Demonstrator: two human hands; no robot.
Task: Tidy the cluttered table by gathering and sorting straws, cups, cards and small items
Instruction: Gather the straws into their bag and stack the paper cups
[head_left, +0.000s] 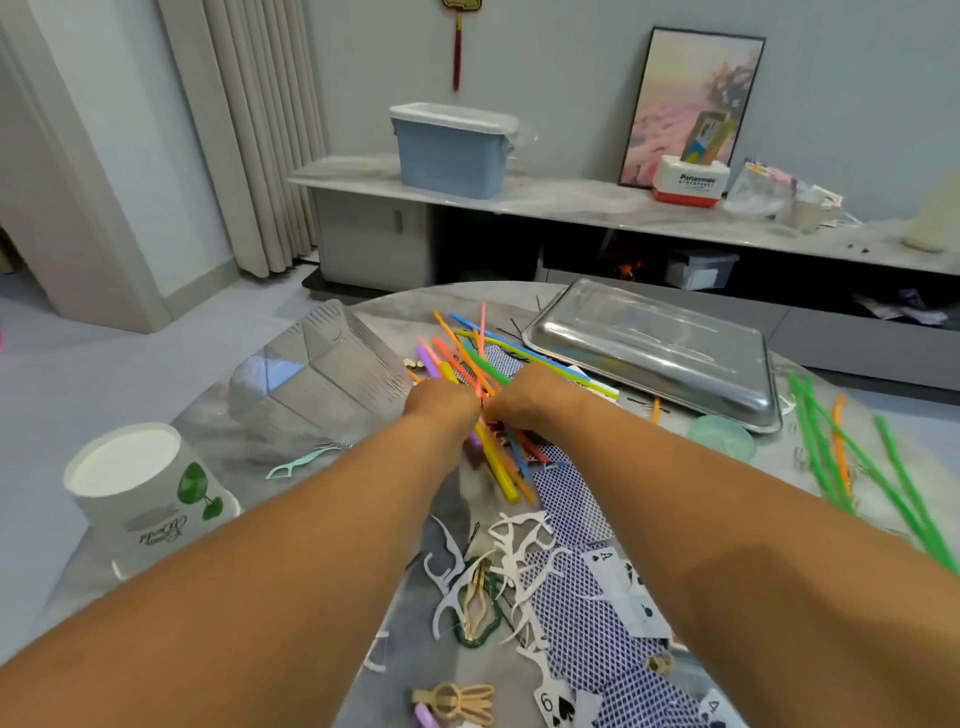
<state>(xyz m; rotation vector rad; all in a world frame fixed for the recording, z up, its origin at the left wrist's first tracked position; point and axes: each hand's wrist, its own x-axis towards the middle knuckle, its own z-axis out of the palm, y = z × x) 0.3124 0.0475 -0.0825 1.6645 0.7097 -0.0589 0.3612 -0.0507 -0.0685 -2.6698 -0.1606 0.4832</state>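
Observation:
A bundle of coloured straws (470, 358) fans out over the middle of the round table (244, 457). My left hand (444, 402) and my right hand (524, 397) meet knuckle to knuckle around it, both gripping the bundle. Straw ends in yellow, blue and orange stick out below my hands. Three long green straws and an orange one (852, 467) lie at the right edge. Blue-backed playing cards (587, 623) and white floss picks (514, 551) are scattered near me. An upturned paper cup (140, 488) stands at the left.
An upturned metal tray (660, 348) lies at the back right, a clear plastic container (322, 369) on its side at the back left. A small green lid (724, 434), a teal floss pick (301, 462) and hair clips (457, 701) also lie on the table.

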